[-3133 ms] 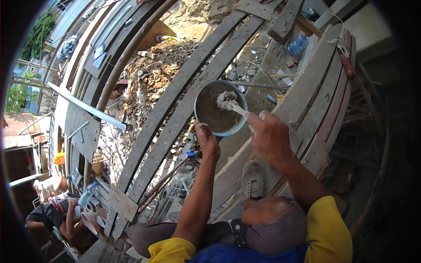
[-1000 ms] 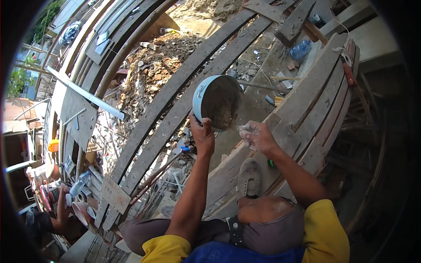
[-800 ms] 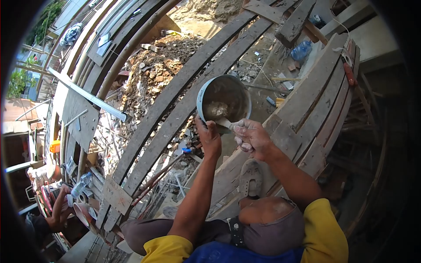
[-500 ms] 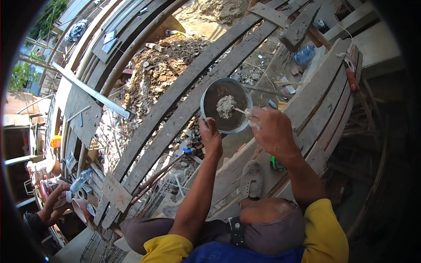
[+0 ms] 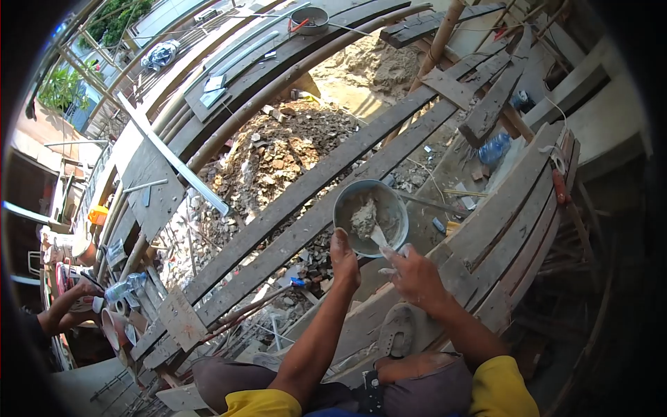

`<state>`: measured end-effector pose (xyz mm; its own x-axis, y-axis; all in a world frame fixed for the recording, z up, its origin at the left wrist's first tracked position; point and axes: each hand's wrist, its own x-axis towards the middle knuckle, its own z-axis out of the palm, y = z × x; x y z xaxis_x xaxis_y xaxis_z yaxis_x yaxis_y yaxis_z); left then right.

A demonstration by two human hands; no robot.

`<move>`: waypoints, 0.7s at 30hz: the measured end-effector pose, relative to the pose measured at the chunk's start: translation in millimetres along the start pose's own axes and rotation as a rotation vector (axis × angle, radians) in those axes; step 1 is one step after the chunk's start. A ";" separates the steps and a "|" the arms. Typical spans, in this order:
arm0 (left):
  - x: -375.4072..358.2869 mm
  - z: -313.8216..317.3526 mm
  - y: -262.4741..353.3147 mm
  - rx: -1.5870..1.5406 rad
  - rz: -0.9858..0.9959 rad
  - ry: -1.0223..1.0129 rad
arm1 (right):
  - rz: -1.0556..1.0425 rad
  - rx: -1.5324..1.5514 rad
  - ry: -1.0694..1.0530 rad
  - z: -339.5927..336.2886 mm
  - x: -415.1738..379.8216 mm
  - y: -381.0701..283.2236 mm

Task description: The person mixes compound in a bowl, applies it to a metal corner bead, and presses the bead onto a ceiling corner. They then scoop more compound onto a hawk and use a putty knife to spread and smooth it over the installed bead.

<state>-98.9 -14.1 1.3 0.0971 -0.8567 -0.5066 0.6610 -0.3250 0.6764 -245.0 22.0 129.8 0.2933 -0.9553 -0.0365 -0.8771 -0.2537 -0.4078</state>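
Note:
My left hand (image 5: pixel 344 258) grips the near-left rim of a round metal bowl (image 5: pixel 399 208), thumb up against its side. A lump of wet grey mortar (image 5: pixel 363 218) is in the bowl, and a grey film coats the bottom. In my right hand (image 5: pixel 415 276) is a small pale trowel (image 5: pixel 379 238), its far end in the mortar. My right fingers are closed around its near end, by the bowl's near-right rim. Grey smears mark the fingers. The bowl is held above the planks.
Long wooden planks (image 5: pixel 292 177) cross a heap of rubble (image 5: pixel 278 149). A shoe (image 5: pixel 397 330) rests on boards below my right arm. Another metal pan (image 5: pixel 309 21) stands at the far top. Another person's arm (image 5: pixel 66 304) is at left, near a plastic bottle (image 5: pixel 126 286).
The view has tilted up, bringing the far pan into sight. The trowel now shows more of its pale length, and the mortar lump has shifted and changed shape. Both hands keep their grips.

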 end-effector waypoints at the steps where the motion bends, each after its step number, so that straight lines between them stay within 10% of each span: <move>1: 4.3 -1.2 1.0 -0.009 0.017 0.005 | 0.060 0.084 -0.011 -5.2 -0.9 0.1; 5: 15.6 -24.9 6.4 -0.060 -0.039 0.045 | 0.438 0.590 0.255 1.0 -17.9 38.1; 11: 29.2 -37.2 41.0 -0.080 0.087 0.168 | 0.549 -0.232 -0.058 59.8 -118.0 120.4; 21: 18.0 -20.7 26.4 0.154 0.070 0.325 | 0.635 -0.272 0.040 99.3 -142.5 127.5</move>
<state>-64.3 -29.8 -1.0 0.3860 -0.7149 -0.5830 0.5268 -0.3480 0.7755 -360.9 140.9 -7.6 -0.3186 -0.9348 -0.1568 -0.9400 0.3329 -0.0747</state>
